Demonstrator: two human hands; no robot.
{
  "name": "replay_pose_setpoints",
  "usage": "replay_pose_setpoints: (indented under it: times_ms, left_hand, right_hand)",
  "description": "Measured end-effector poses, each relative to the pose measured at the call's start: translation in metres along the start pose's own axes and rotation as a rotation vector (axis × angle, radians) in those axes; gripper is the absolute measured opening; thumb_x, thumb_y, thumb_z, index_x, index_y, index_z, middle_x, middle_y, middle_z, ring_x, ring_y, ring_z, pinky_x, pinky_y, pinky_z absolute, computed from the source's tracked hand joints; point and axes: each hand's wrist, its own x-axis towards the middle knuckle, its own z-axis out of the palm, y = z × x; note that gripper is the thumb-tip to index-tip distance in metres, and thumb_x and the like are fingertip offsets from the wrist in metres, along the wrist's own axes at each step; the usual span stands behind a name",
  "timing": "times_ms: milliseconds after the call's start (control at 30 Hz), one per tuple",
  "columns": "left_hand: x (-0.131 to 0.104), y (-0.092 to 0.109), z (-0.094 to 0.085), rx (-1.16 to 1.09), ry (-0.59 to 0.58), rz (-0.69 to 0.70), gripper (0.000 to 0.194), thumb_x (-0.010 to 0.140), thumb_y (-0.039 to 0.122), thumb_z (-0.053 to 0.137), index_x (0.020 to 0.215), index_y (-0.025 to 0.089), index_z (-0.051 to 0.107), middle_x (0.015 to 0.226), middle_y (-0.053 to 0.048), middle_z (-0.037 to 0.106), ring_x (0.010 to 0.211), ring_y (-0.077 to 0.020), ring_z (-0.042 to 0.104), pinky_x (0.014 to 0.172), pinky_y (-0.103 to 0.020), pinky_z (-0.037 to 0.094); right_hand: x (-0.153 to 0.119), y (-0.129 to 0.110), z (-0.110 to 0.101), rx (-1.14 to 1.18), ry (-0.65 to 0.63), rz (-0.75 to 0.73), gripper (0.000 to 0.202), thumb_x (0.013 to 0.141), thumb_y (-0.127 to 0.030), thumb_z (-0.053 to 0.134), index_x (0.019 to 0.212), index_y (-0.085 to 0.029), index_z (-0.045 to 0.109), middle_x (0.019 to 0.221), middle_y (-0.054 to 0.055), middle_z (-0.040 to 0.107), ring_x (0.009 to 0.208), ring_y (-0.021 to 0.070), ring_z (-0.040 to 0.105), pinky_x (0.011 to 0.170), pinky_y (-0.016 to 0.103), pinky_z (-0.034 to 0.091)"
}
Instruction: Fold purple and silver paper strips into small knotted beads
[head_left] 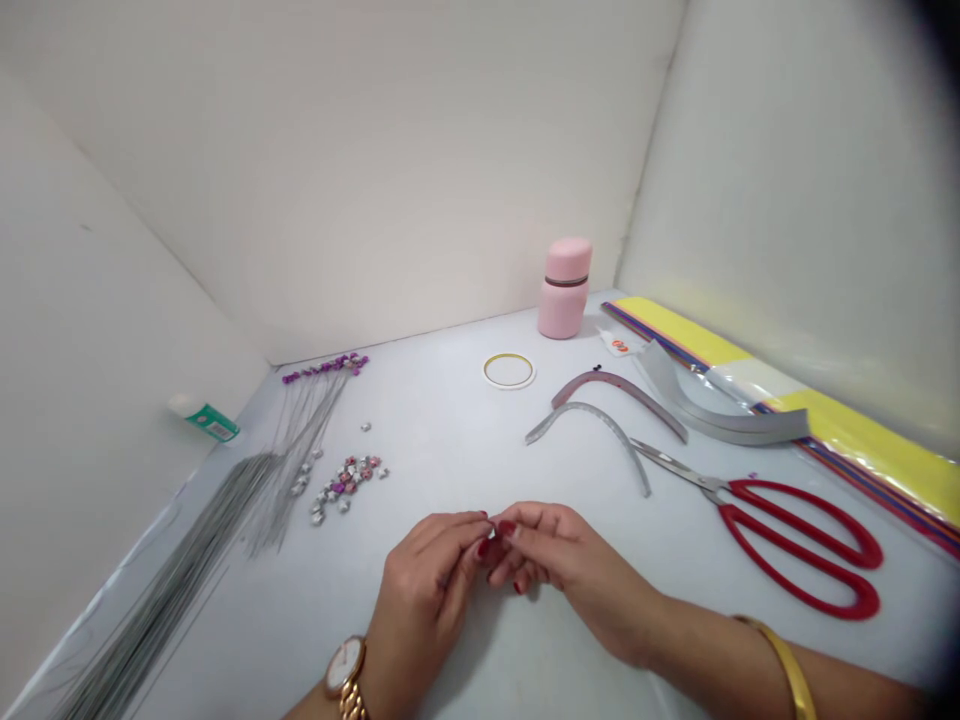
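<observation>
My left hand (pixel 439 565) and my right hand (pixel 551 545) meet fingertip to fingertip above the white table's near middle. Both are closed in a pinch around something tiny between them; only a pale glint shows, and the fingers hide the rest. To the left lies a loose pile of small folded paper stars (pixel 346 482) in silver, pink and purple. Beyond it, purple stars (pixel 326 368) sit at the ends of thin grey wires (pixel 304 420). Right of my right hand rest large scissors (pixel 799 540) with red handles, blades partly apart.
Curved strips of grey paper (pixel 720 420), thinner silver (pixel 600 420) and pinkish (pixel 622 385) strips lie right. Behind stand a pink flask (pixel 566 290) and a tape ring (pixel 509 371). Coloured paper packs (pixel 847 440) line the right wall; a thick wire bundle (pixel 187 560) lies left.
</observation>
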Motion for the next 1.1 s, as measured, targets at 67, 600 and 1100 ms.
replay_pose_setpoints:
  times_ms: [67, 600, 1100]
  left_hand:
    - [0.002, 0.002, 0.001, -0.167, -0.004, -0.173, 0.018, 0.084, 0.016, 0.046, 0.091, 0.017, 0.063, 0.087, -0.005, 0.067, 0.082, -0.0149, 0.060, 0.075, -0.025, 0.046]
    - [0.005, 0.007, 0.006, -0.707, 0.097, -0.660, 0.011, 0.073, 0.025, 0.062, 0.074, 0.014, 0.061, 0.064, -0.001, 0.063, 0.062, -0.0124, 0.056, 0.061, -0.023, 0.044]
    - [0.006, 0.011, 0.008, -0.813, 0.082, -0.673, 0.007, 0.076, 0.019, 0.058, 0.071, 0.014, 0.058, 0.061, -0.001, 0.064, 0.059, -0.0114, 0.057, 0.060, -0.022, 0.044]
  right_hand:
    - [0.001, 0.002, 0.001, -0.066, 0.016, -0.005, 0.017, 0.076, -0.029, 0.059, 0.078, -0.013, 0.061, 0.062, 0.002, 0.061, 0.056, 0.0091, 0.053, 0.052, 0.020, 0.034]
    - [0.001, 0.003, 0.000, -0.253, -0.005, -0.099, 0.027, 0.077, -0.040, 0.056, 0.071, -0.014, 0.058, 0.062, 0.000, 0.057, 0.054, 0.0097, 0.051, 0.053, 0.022, 0.038]
    - [0.000, 0.003, -0.001, -0.306, -0.035, -0.132, 0.024, 0.083, -0.037, 0.048, 0.075, -0.016, 0.055, 0.067, 0.000, 0.058, 0.056, 0.0102, 0.053, 0.053, 0.022, 0.040]
